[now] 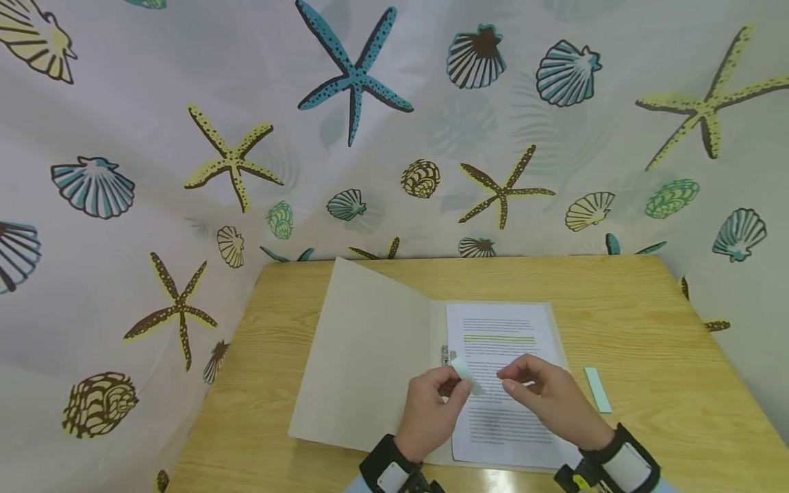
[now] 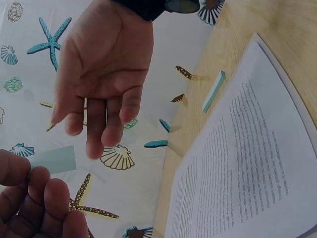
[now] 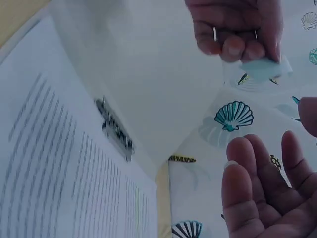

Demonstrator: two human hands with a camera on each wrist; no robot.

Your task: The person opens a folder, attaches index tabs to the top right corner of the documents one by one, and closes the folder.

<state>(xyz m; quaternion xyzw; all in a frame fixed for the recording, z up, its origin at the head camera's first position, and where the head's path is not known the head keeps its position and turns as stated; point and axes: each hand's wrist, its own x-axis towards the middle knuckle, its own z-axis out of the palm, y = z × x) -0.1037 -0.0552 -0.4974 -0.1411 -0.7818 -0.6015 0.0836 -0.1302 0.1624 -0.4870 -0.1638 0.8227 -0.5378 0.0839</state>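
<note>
Between thumb and index finger, my left hand [image 1: 433, 411] pinches a narrow pale green sticky note [image 1: 464, 371]. The slip [image 2: 57, 160] stands out flat from the fingertips in the left wrist view. To its right, my right hand [image 1: 551, 397] hovers over the page with fingers loosely bent, the thumb apart from them and nothing held. Under both hands lies a stack of printed paper [image 1: 499, 431] with a yellow-green highlighted line near the top. The paper sits in an open cream folder [image 1: 364, 370], by a metal clip [image 3: 115, 129] at its spine.
A pad of pale green sticky notes [image 1: 598, 390] lies on the wooden table [image 1: 672, 342], right of the folder. The folder's cover is turned out to the left. Cloth [image 1: 394, 150] printed with shells and starfish hangs behind the table and at its sides.
</note>
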